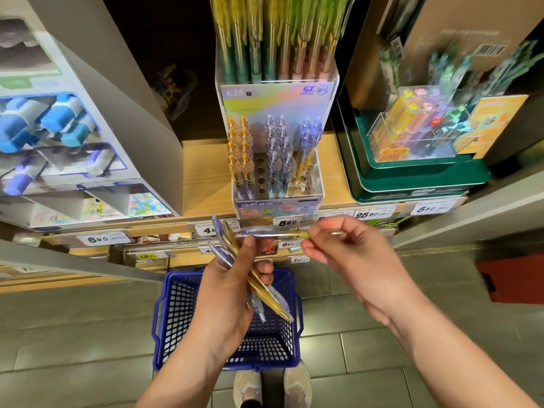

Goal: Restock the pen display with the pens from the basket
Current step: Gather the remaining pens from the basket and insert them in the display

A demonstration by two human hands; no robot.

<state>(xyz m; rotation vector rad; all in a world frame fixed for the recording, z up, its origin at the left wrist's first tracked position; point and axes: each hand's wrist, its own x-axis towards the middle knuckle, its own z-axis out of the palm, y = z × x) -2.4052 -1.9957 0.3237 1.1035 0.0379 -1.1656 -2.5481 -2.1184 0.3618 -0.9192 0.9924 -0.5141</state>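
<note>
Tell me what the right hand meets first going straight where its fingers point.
Probably the bunch of pens in the left hand: the right hand points left, its purple pen leading; depth unclear.

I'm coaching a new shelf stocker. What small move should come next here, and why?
Probably the right hand should tip its single pen upright and lower it into one of the empty holes in the pen display. That pen is pinched lying level in front of the display, the left hand grips the remaining pens, and one column of holes stands vacant.
</note>
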